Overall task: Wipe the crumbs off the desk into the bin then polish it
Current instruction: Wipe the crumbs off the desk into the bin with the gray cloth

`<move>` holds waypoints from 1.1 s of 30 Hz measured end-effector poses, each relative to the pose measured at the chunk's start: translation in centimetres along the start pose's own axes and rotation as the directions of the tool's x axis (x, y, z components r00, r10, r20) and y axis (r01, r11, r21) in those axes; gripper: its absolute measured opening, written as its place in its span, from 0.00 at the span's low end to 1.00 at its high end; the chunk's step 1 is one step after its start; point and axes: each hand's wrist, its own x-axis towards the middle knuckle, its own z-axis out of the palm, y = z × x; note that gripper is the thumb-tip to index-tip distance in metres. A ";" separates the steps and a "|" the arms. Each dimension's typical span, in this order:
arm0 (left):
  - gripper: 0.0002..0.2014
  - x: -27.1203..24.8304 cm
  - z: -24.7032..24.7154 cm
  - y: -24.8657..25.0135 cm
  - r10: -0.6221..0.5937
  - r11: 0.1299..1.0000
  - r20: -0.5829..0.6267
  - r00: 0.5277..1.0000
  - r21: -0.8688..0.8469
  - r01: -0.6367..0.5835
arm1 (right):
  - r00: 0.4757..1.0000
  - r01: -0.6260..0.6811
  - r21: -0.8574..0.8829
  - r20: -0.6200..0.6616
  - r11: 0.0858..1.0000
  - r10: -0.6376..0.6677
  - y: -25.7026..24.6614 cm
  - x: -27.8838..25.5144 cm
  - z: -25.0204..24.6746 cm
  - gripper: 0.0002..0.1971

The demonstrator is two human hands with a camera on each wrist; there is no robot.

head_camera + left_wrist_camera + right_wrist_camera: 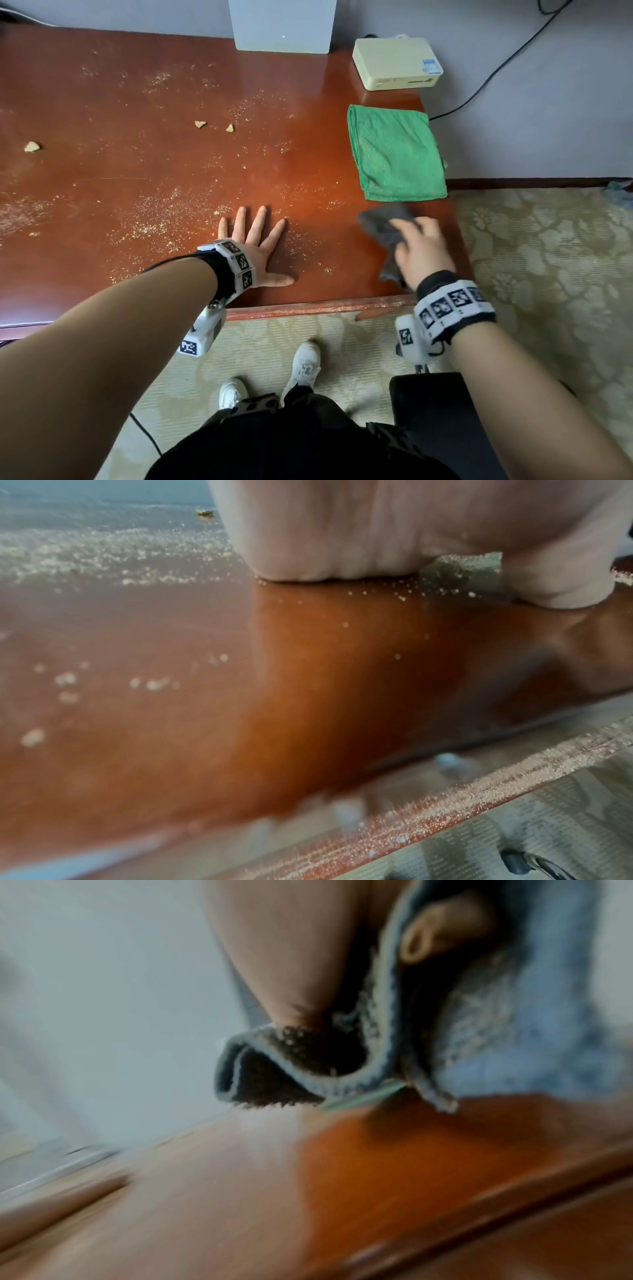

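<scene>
Here right hand grips grey cloth; no legible writing

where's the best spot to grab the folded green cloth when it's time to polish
Probably the green cloth by its near edge, from above with the right hand: it lies flat and folded near the desk's right side, just beyond that hand.

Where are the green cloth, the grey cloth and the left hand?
green cloth (397,154), head view, middle of its folded top.
grey cloth (383,224), head view, bunched part beyond the fingers.
left hand (255,246), head view, back of the hand.
</scene>
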 end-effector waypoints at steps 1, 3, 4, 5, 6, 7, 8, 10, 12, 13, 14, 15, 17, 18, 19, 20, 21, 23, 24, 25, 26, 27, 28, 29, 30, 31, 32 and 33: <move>0.53 0.0 0.1 0.0 -0.002 1.000 -0.002 1.000 -0.002 0.002 | 0.987 -0.156 0.011 -0.049 0.988 0.156 1.5 0.6 -0.5 0.22; 0.53 0.0 0.1 0.0 -0.004 1.000 -0.005 1.000 0.003 0.004 | 0.914 -0.405 -0.040 -0.037 0.913 0.404 3.2 1.0 -0.6 0.23; 0.53 0.1 0.1 0.0 -0.005 1.000 -0.005 1.000 0.005 0.005 | 0.903 -0.429 -0.095 -0.018 0.898 0.429 3.0 0.7 -0.2 0.24; 0.53 0.1 0.1 0.0 -0.007 1.000 -0.004 1.000 0.005 0.007 | 0.923 -0.380 -0.148 -0.001 0.913 0.384 2.3 0.3 0.3 0.24; 0.53 0.2 0.1 0.0 -0.010 1.000 -0.003 1.000 0.006 0.010 | 0.959 -0.272 -0.188 0.030 0.944 0.282 1.3 -0.2 0.8 0.25; 0.53 0.2 0.1 0.1 -0.012 1.000 -0.002 1.000 0.007 0.012 | 0.984 -0.133 -0.202 0.088 0.970 0.154 0.0 -0.8 1.4 0.26; 0.53 0.2 0.1 0.1 -0.013 1.000 -0.001 1.000 0.008 0.013 | 0.986 0.008 -0.191 0.163 0.982 0.024 -1.5 -1.6 1.9 0.27; 0.53 0.2 0.0 0.2 -0.015 1.000 0.000 1.000 0.003 0.015 | 0.934 0.249 -0.115 0.290 0.962 -0.207 -3.6 -2.8 2.7 0.27; 0.54 0.2 0.0 0.2 -0.018 1.000 0.003 1.000 0.000 0.018 | 0.910 0.312 -0.038 0.300 0.949 -0.287 -3.8 -2.7 2.3 0.26; 0.54 0.1 -0.1 0.2 -0.022 1.000 0.004 1.000 -0.003 0.022 | 0.941 0.256 -0.011 0.233 0.967 -0.247 -3.1 -2.1 1.7 0.26; 0.54 0.1 -0.1 0.2 -0.025 1.000 0.005 1.000 -0.005 0.025 | 0.977 0.158 0.002 0.143 0.987 -0.157 -2.0 -1.4 1.1 0.26; 0.54 0.1 -0.1 0.3 -0.028 1.000 0.005 1.000 -0.006 0.028 | 0.998 0.019 0.007 0.058 1.000 -0.019 -0.5 -0.6 0.2 0.25; 0.55 0.1 -0.1 0.4 -0.033 0.999 0.002 0.999 -0.009 0.033 | 0.943 -0.332 0.010 0.004 0.943 0.332 2.4 0.8 -1.3 0.24; 0.55 0.1 -0.1 0.4 -0.034 0.999 -0.002 0.999 -0.013 0.034 | 0.887 -0.461 -0.014 0.020 0.887 0.461 3.3 1.1 -1.6 0.25; 0.55 0.1 -0.1 0.5 -0.035 0.999 -0.005 0.999 -0.017 0.035 | 0.854 -0.516 -0.061 0.039 0.854 0.519 3.5 1.1 -1.5 0.25; 0.55 0.1 -0.1 0.5 -0.035 0.999 -0.007 0.999 -0.020 0.035 | 0.861 -0.497 -0.119 0.051 0.859 0.505 3.3 0.7 -1.1 0.26; 0.55 0.1 0.0 0.5 -0.036 0.999 -0.009 0.999 -0.024 0.036 | 0.899 -0.418 -0.167 0.064 0.893 0.433 2.6 0.0 -0.6 0.27; 0.55 0.1 0.0 0.4 -0.037 0.999 -0.010 0.999 -0.026 0.037 | 0.973 -0.158 -0.188 0.139 0.970 0.185 0.7 -1.7 0.7 0.29; 0.55 0.1 0.0 0.4 -0.034 0.999 -0.008 0.999 -0.027 0.034 | 0.979 -0.017 -0.162 0.198 0.987 0.049 -0.3 -2.7 1.3 0.29; 0.55 0.1 -0.1 0.4 -0.032 0.999 -0.008 0.999 -0.029 0.032 | 0.963 0.112 -0.120 0.259 0.986 -0.078 -1.3 -3.5 1.9 0.29; 0.55 0.0 -0.1 0.4 -0.031 0.999 -0.008 0.999 -0.029 0.031 | 0.933 0.211 -0.075 0.314 0.975 -0.177 -1.9 -3.9 2.1 0.28; 0.55 0.0 -0.2 0.4 -0.030 0.999 -0.008 1.000 -0.026 0.029 | 0.915 0.249 -0.022 0.333 0.968 -0.228 -2.1 -3.8 1.9 0.27; 0.55 0.0 -0.2 0.4 -0.029 0.999 -0.007 1.000 -0.024 0.028 | 0.928 0.226 0.025 0.298 0.974 -0.223 -1.9 -3.2 1.3 0.26; 0.55 -0.1 -0.2 0.4 -0.028 0.999 -0.006 1.000 -0.025 0.028 | 0.963 0.161 0.058 0.210 0.985 -0.169 -1.2 -2.4 0.7 0.26; 0.55 -0.2 -0.2 0.4 -0.028 0.999 -0.006 1.000 -0.027 0.028 | 0.992 0.055 0.071 0.110 0.996 -0.063 -0.3 -1.3 0.0 0.26; 0.55 -0.2 -0.2 0.4 -0.027 0.999 -0.007 1.000 -0.030 0.027 | 0.995 -0.092 0.080 0.039 0.993 0.089 0.7 -0.3 -0.8 0.25; 0.55 -0.2 -0.2 0.4 -0.026 0.999 -0.008 1.000 -0.033 0.026 | 0.967 -0.254 0.091 0.015 0.963 0.253 1.7 0.7 -1.4 0.25; 0.55 -0.2 -0.1 0.4 -0.024 0.999 -0.008 1.000 -0.037 0.024 | 0.922 -0.388 0.091 0.031 0.917 0.387 2.2 1.4 -1.7 0.24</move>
